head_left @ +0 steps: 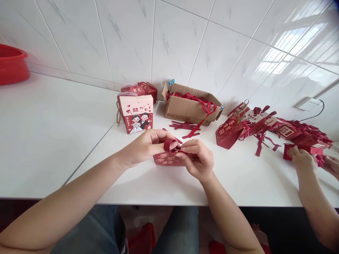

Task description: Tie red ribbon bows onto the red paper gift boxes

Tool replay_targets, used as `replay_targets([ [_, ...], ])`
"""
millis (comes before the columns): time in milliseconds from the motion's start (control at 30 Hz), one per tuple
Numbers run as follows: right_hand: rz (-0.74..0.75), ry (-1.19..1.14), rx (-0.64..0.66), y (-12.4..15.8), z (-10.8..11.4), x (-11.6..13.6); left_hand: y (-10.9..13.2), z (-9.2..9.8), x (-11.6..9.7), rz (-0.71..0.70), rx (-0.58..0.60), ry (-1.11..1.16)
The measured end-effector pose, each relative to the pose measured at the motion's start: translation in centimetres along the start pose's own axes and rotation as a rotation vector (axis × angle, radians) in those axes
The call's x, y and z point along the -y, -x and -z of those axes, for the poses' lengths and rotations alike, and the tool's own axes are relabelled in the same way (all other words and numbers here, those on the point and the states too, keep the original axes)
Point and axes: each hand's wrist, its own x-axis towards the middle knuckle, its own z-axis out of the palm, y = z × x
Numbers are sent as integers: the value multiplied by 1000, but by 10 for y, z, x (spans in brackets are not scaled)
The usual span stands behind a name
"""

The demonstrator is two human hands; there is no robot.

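The scene was bright and evenly lit by daylight. A window's reflection glared on the glossy wall tiles (299,42) at upper right, washing them near white. The white counter (53,134) was close to overexposed, with only faint, soft shadows under the hands. Wide-angle distortion bent the tile lines and counter edge toward the borders. The middle was sharp; the corners looked softer

Single head-worn view, looking forward and down, close over the white counter (53,141) (tiled wall (185,42) fills the top).
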Motion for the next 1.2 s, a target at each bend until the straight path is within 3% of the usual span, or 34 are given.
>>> replay_targets([
  [967, 37, -15, 60, -2, 1, -1, 0, 1, 3, 10, 6, 8],
  [1200, 22, -18, 58, -1, 2, -1, -2, 1, 6, -45, -11, 0],
])
